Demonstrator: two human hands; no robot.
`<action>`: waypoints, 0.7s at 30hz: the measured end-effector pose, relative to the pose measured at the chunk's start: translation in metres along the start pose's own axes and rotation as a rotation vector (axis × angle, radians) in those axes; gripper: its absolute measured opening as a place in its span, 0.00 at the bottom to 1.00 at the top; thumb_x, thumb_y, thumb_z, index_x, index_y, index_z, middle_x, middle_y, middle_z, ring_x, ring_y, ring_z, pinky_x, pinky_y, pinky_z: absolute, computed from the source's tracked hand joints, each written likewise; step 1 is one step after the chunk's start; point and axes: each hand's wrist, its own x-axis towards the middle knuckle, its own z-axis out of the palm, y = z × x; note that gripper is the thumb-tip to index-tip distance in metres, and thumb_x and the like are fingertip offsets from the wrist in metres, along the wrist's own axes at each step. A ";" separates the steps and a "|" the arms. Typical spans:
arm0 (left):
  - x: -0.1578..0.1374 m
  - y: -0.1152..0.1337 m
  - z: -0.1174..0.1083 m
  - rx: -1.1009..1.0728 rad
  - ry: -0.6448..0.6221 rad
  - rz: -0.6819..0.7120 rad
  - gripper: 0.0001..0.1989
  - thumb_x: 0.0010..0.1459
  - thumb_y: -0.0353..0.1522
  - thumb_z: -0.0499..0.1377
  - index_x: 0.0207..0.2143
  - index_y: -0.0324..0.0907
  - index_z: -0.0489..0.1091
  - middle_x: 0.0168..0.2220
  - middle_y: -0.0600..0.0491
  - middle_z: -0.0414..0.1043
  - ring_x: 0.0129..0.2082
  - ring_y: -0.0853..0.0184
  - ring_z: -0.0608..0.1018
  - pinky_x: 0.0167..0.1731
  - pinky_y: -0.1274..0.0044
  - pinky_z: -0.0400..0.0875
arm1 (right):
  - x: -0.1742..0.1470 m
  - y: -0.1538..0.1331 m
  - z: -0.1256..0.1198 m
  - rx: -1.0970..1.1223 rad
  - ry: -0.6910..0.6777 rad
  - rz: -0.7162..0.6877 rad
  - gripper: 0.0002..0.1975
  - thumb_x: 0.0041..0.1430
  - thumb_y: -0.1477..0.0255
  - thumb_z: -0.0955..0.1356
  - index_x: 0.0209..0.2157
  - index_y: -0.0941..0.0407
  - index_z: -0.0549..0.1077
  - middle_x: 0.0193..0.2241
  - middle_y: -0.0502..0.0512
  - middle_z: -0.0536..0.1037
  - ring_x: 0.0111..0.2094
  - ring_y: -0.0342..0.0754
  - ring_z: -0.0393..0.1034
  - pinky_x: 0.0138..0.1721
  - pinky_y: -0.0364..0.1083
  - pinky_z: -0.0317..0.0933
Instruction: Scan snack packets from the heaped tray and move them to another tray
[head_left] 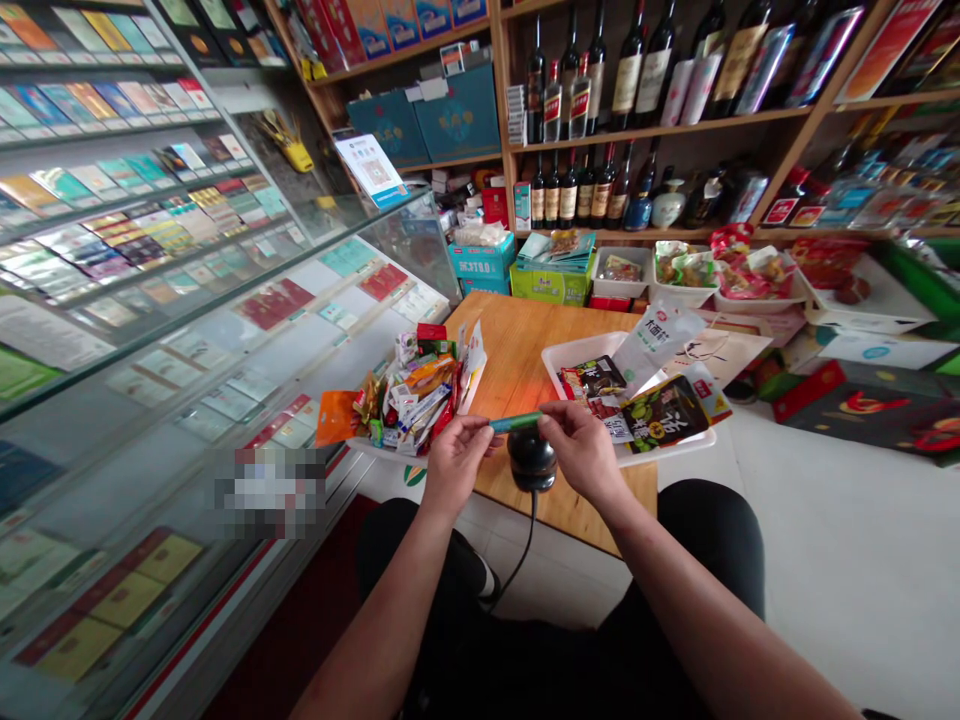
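Between my two hands is a slim blue-green packet (515, 422), stretched level in front of a black desktop scanner (532, 460). My left hand (459, 458) pinches its left end, and my right hand (582, 446) grips the right end. A reddish glow lies on the wood just behind the packet. To the left of my hands stands a white basket (474, 375) heaped with small wrapped snacks (420, 395). On the right, a second white basket (553, 358) holds larger snack bags, among them a black one (666, 415) and a pale grey one (651, 345).
The wooden table (502, 330) carries the baskets and scanner; its cable (523, 550) hangs toward the floor. A glass display counter (225, 330) runs along the left. Bottle shelves (667, 130) rise behind, with snack bins (684, 275) below. Gift boxes (877, 405) lie at the right.
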 end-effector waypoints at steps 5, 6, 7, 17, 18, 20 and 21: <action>0.016 0.002 0.010 0.102 0.077 -0.055 0.19 0.57 0.47 0.66 0.38 0.39 0.74 0.29 0.50 0.79 0.26 0.65 0.82 0.24 0.79 0.72 | 0.019 0.002 -0.005 -0.183 0.011 -0.002 0.16 0.62 0.58 0.67 0.36 0.56 0.79 0.26 0.53 0.80 0.28 0.48 0.73 0.31 0.45 0.63; 0.020 0.003 0.012 0.116 0.081 -0.061 0.20 0.56 0.47 0.66 0.37 0.39 0.74 0.29 0.51 0.79 0.25 0.66 0.81 0.23 0.80 0.70 | 0.022 0.002 -0.006 -0.204 0.010 0.003 0.16 0.63 0.58 0.66 0.35 0.56 0.79 0.26 0.53 0.80 0.28 0.48 0.73 0.31 0.45 0.62; 0.023 0.004 0.013 0.128 0.084 -0.063 0.20 0.56 0.48 0.66 0.36 0.39 0.74 0.29 0.51 0.79 0.24 0.67 0.81 0.22 0.80 0.69 | 0.025 0.003 -0.007 -0.219 0.006 0.009 0.17 0.63 0.58 0.66 0.35 0.56 0.79 0.25 0.53 0.79 0.27 0.48 0.73 0.30 0.45 0.62; 0.045 0.004 0.023 0.177 0.116 -0.054 0.20 0.54 0.48 0.66 0.36 0.39 0.74 0.29 0.51 0.78 0.21 0.70 0.77 0.20 0.81 0.66 | 0.045 0.015 -0.011 -0.248 -0.067 0.032 0.18 0.65 0.62 0.63 0.30 0.56 0.79 0.22 0.52 0.78 0.26 0.47 0.73 0.31 0.44 0.61; 0.047 0.003 0.024 0.175 0.115 -0.057 0.20 0.54 0.47 0.66 0.37 0.39 0.75 0.29 0.51 0.78 0.21 0.70 0.77 0.20 0.81 0.66 | 0.046 0.016 -0.011 -0.243 -0.068 0.045 0.18 0.64 0.61 0.63 0.30 0.56 0.79 0.22 0.52 0.78 0.25 0.47 0.73 0.30 0.44 0.61; 0.048 0.003 0.026 0.177 0.109 -0.062 0.20 0.55 0.47 0.66 0.38 0.39 0.75 0.30 0.51 0.78 0.20 0.72 0.75 0.19 0.81 0.65 | 0.048 0.018 -0.012 -0.233 -0.061 0.065 0.19 0.64 0.61 0.64 0.29 0.57 0.79 0.22 0.52 0.78 0.24 0.46 0.72 0.29 0.44 0.60; 0.049 0.002 0.027 0.180 0.104 -0.065 0.20 0.55 0.47 0.66 0.37 0.39 0.75 0.29 0.51 0.78 0.20 0.72 0.74 0.19 0.81 0.64 | 0.048 0.019 -0.012 -0.224 -0.053 0.070 0.19 0.64 0.60 0.64 0.29 0.57 0.79 0.22 0.52 0.79 0.24 0.46 0.71 0.29 0.44 0.60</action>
